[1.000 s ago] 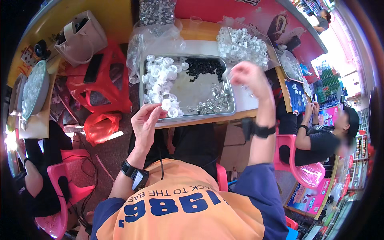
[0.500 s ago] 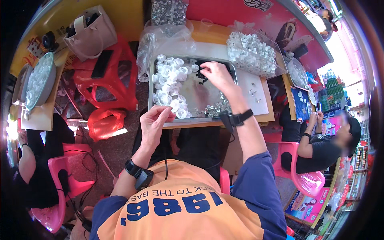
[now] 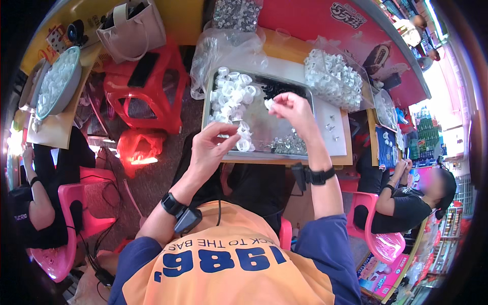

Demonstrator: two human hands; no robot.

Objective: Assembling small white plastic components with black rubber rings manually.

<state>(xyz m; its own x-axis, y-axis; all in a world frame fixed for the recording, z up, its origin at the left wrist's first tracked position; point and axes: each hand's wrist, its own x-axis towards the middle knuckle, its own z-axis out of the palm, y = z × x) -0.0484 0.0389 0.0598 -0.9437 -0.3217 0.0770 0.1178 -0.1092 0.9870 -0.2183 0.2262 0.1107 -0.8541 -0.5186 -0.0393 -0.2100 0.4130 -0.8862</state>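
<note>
My right hand (image 3: 294, 113) is over the middle of a shallow metal tray (image 3: 264, 155), its fingertips pinching a small white plastic piece (image 3: 269, 104). At the tray's near left corner is my left hand (image 3: 211, 147), thumb and forefinger apart with nothing visible between them. Just beyond its fingertips lie white plastic ring-shaped parts (image 3: 231, 94), heaped down the tray's left side. Small black pieces (image 3: 269, 85) lie at the far side of the tray, partly hidden by my right hand. Small shiny metal parts (image 3: 290, 145) are piled at the near right.
Right of the tray, a clear bin (image 3: 335, 81) holds many white parts, with several loose metal pieces (image 3: 333, 127) near it. Behind are a plastic bag (image 3: 229, 51) and more metal parts (image 3: 236, 15). A red stool (image 3: 147, 91) stands left. Other people sit at both sides.
My right hand has come nearer from the black pieces and now shows a white piece in its fingertips. My left thumb and forefinger, together before, have parted beside the white parts.
</note>
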